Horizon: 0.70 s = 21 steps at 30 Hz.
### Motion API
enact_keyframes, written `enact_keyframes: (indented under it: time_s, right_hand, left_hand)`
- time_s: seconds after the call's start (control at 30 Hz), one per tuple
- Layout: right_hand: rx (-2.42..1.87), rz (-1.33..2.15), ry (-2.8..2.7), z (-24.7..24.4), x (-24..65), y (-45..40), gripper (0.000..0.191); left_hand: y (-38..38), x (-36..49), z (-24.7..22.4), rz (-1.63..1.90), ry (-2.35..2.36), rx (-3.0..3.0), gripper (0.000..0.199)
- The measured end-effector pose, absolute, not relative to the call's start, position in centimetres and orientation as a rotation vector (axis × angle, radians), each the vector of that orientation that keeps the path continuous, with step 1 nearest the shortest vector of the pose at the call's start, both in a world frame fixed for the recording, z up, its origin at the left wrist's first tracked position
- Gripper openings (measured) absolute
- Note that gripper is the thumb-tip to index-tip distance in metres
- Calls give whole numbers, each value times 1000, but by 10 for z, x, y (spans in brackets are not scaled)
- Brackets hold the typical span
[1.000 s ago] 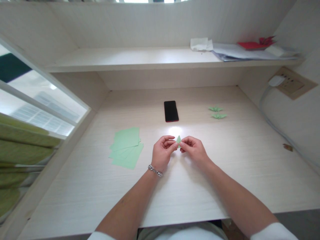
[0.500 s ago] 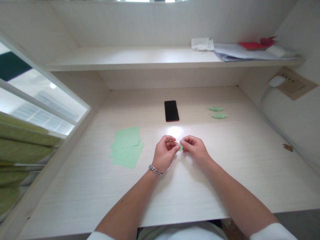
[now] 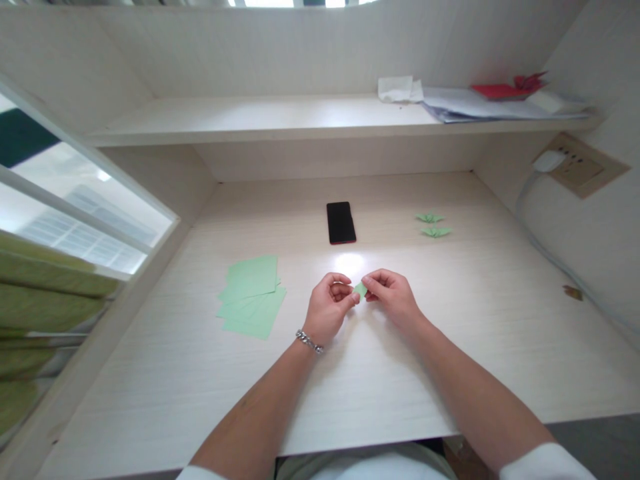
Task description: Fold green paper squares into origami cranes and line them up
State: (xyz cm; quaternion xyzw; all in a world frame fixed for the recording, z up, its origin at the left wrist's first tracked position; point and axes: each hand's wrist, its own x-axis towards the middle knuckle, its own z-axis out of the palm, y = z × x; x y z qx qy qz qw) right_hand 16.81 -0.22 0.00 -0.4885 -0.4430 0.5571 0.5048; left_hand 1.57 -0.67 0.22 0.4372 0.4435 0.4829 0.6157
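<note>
A: Both hands are in close, low over the middle of the desk (image 3: 365,400), and what do they have?

B: A small folded piece of green paper (image 3: 361,291), caught right between them! The left hand (image 3: 326,305) is half curled: its thumb tip presses the paper's lower left side, the fingers bend in behind, and the index finger arches up, leaving a clear gap above the thumb.

A: And over on the other side?

B: The right hand (image 3: 394,293) is nearly closed, a tight pinch, thumb and index finger nipping the paper's right side while the other fingers tuck in underneath!

A: Can you read the folds?

B: Too small from up here; just a little patch shows between the fingertips, and I can't tell whether it touches the desk.

A: Around them, then?

B: To the left, a fanned pile of green paper sheets (image 3: 253,277), well apart from the hands. Straight beyond the hands lies a black smartphone (image 3: 341,223), screen dark. Over to its right, two green paper cranes (image 3: 436,233), one just behind the other!

A: And there's a silver chain bracelet (image 3: 309,341) gleaming on the left wrist!
</note>
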Motion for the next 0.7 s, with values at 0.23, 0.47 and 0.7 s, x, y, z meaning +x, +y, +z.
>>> enact_keyframes:
  time_s: [0.23, 0.47, 0.7]
  right_hand:
    - [-1126, 1486, -1021, 4, 172, -1, 34]
    - [-1025, 1597, -1080, 5, 170, -3, 35]
    - [-1171, 1342, -1246, 0, 171, -3, 28]
  left_hand:
    - [-4, 12, 4, 1118, 1011, 992, 38]
    - [-2, 9, 9, 1117, 997, 988, 40]
    - [-4, 12, 7, 1114, 1010, 988, 39]
